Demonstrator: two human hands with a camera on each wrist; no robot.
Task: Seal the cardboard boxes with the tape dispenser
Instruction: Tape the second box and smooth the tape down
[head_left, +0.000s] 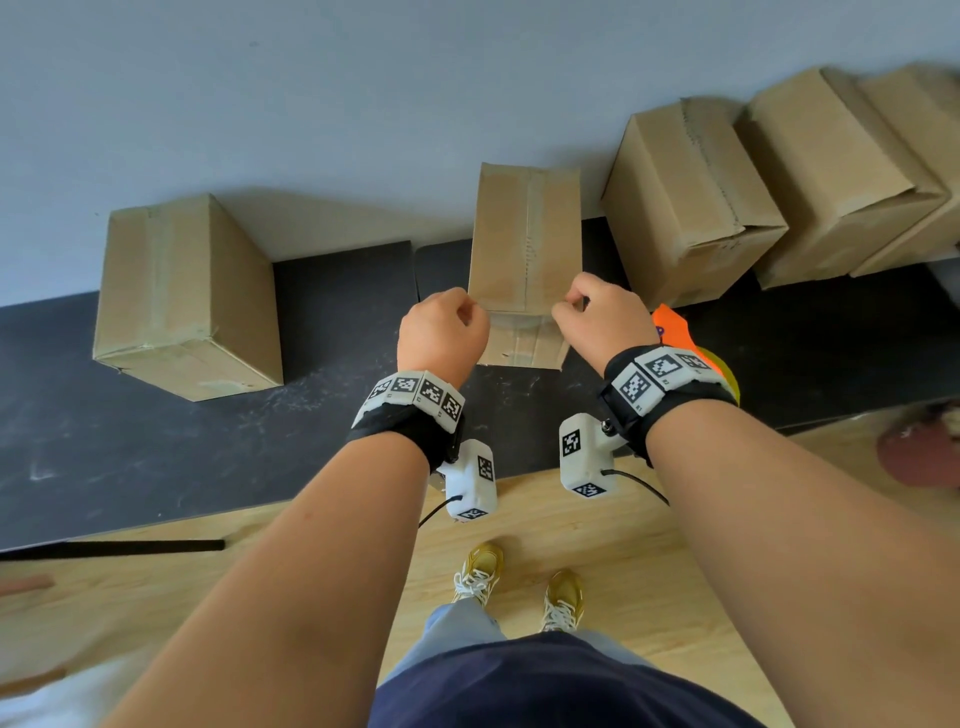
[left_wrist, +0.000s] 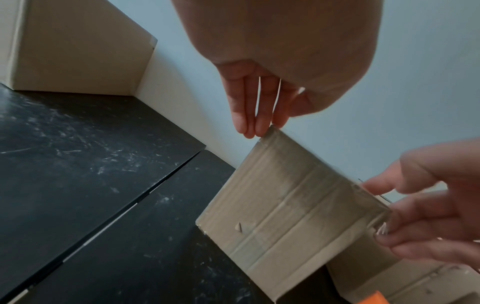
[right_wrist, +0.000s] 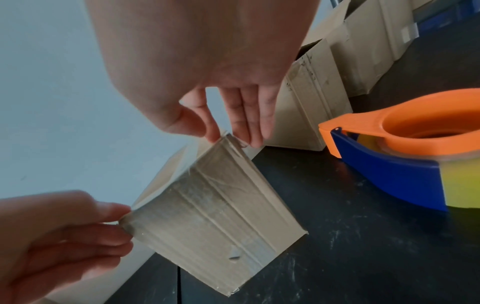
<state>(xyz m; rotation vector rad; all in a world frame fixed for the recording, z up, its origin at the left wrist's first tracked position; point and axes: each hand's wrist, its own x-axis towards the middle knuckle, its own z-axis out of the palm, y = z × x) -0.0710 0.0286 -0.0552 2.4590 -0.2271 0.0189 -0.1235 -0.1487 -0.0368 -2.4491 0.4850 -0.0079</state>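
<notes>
Cardboard box (head_left: 524, 244) in the middle of the black table (head_left: 156, 457), pinched at its near top corners by left hand (head_left: 441, 332) and right hand (head_left: 602, 322), could slip and tip from such fingertip holds.

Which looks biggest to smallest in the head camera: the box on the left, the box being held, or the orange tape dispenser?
1. Box on the left.
2. Held box, somewhat smaller.
3. Tape dispenser, smallest, but the right hand and wrist hide most of it, so its rank is unsure.

Both wrists: black straps (head_left: 410, 431) with white marker tiles (head_left: 655, 373); white cabled camera pods (head_left: 470, 486). Navy shirt, pale blue trousers, yellow white-laced sneakers (head_left: 480, 571).
</notes>
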